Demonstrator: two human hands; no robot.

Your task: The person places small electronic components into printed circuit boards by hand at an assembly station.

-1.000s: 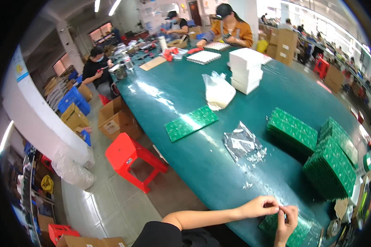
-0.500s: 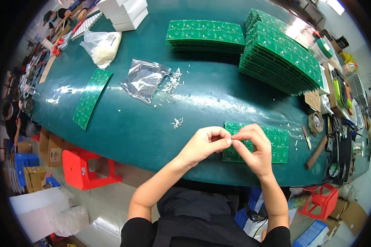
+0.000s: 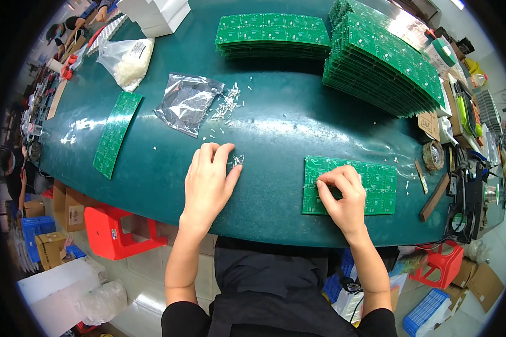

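Hands [image 3: 275,191]: 2; PCB stacks [image 3: 331,48]: 2; loose boards [image 3: 236,163]: 2

Circuit board [image 3: 376,180] under right hand [image 3: 343,194]; loose parts [image 3: 236,160] beside left hand [image 3: 208,180]; board stacks [image 3: 376,62] behind.

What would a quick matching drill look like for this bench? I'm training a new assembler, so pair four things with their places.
Things:
1. left hand
2. right hand
3. clear plastic bag
4. red stool

Places:
A. below the table edge, on the floor
B. on the flat green circuit board
C. beside the scattered small parts, further up the table
D. at a little pile of small parts

Pairs: 1-D, 2-B, 3-C, 4-A
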